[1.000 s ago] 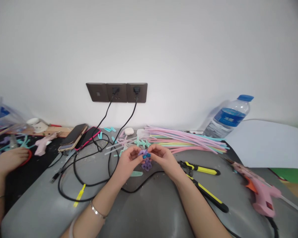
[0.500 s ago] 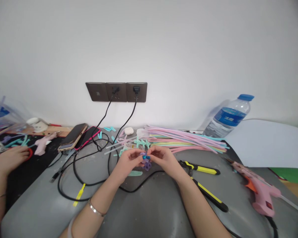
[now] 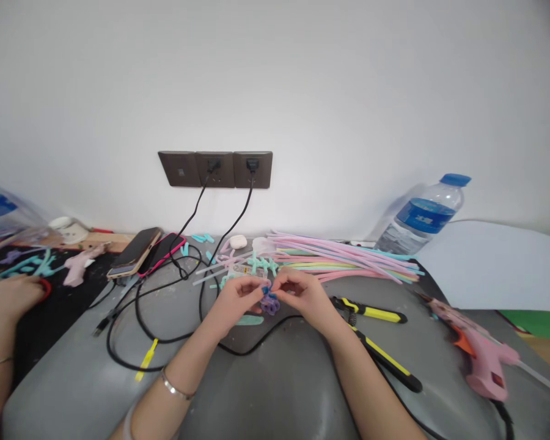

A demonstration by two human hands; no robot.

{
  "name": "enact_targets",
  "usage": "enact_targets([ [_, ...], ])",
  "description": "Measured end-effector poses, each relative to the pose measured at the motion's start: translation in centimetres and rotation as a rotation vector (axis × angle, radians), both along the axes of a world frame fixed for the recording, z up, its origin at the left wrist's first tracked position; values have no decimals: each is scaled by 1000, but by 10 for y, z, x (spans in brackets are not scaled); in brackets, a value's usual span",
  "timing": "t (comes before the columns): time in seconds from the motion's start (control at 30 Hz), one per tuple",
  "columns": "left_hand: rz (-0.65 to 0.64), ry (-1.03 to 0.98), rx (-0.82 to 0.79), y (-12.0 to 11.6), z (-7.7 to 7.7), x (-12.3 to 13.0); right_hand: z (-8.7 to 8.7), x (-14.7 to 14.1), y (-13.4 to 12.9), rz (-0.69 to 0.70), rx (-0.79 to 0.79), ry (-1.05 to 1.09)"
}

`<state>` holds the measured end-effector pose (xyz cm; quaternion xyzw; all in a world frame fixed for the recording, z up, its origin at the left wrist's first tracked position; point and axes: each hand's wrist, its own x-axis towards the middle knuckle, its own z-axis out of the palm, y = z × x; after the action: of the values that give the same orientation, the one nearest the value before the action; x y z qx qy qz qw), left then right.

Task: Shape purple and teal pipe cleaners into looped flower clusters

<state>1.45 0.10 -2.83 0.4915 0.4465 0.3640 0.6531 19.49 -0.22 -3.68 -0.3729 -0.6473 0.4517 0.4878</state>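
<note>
I set my clock's centre on the purple looped piece, low in the middle of my remote view. Far out at nine o'clock, I see another person's hand by a red handle; its exact grip I can't tell. Toward ten lie a pale pink glue gun and two phones, side by side. A yellow tag sits on black cable toward eight, and wall sockets show at eleven. My left hand pinches the purple looped piece from nine, thumb against fingers. Mint pieces lie just before twelve. My right hand closes in from three, fingertips bunched at the same piece; whether they grip it, I can't tell. At two I have pastel fuzzy stems, with a tilted bottle beyond. Yellow-black pliers lie toward four, and a pink glue gun just past three.
</note>
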Motion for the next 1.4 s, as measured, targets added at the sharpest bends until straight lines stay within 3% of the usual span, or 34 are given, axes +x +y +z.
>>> enact_targets([
  [0.27,-118,-14,-61,-1,8,-4,4,5,-3,91,-2,-8],
  [0.53,-205,88,30,2,-1,-10,2,4,-4,134,-16,-87],
  [0.97,21,61,145,-3,4,0,5,1,-3,52,-62,-24],
  [1.4,-27,-11,96,1,3,-4,-1,-1,2,8,-141,78],
])
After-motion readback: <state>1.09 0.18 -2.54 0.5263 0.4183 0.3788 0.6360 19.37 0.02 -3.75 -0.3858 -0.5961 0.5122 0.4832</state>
